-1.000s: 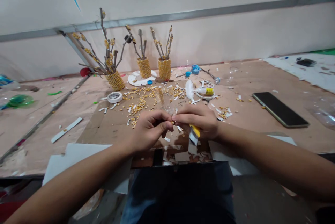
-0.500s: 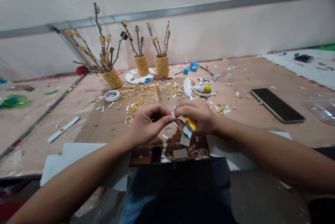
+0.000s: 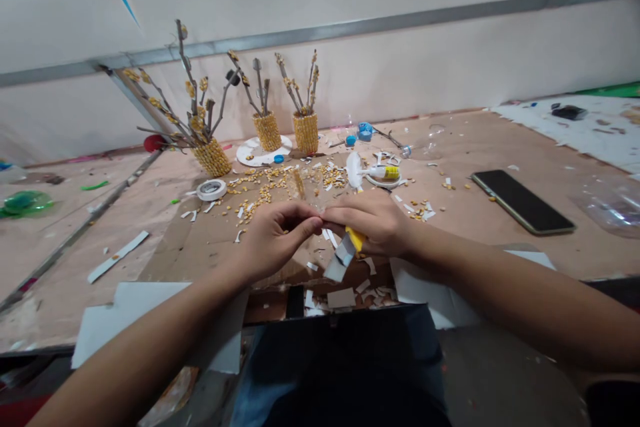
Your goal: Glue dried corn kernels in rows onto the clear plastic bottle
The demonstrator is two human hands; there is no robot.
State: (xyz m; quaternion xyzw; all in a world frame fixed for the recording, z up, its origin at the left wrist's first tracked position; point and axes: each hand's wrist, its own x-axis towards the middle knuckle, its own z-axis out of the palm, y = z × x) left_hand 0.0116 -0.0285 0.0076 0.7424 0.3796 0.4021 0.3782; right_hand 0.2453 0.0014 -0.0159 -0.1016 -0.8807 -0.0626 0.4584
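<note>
My left hand (image 3: pixel 280 240) is closed in a pinch, thumb against fingers, over the brown cardboard sheet (image 3: pixel 170 250). What it pinches is too small to make out. My right hand (image 3: pixel 373 220) meets it fingertip to fingertip. Wrapped in the right hand's fingers is a yellow object (image 3: pixel 356 239) with a flat grey-white piece (image 3: pixel 340 259) sticking out below; its kind is unclear. Beyond the hands lie loose corn kernels (image 3: pixel 257 197), a white glue bottle with a yellow label (image 3: pixel 383 172) and a tape roll (image 3: pixel 211 190).
Several corn-covered pots (image 3: pixel 306 134) with twigs stand at the back, one on a white disc (image 3: pixel 245 155). A phone (image 3: pixel 523 200) lies right, near a clear plastic bottle piece (image 3: pixel 613 207). Paper scraps (image 3: pixel 343 298) litter the table's front edge.
My fingertips have come closer together, covering the small white bit seen between them earlier. The right hand has turned, and the grey-white piece now points further down and left. The view has shifted slightly.
</note>
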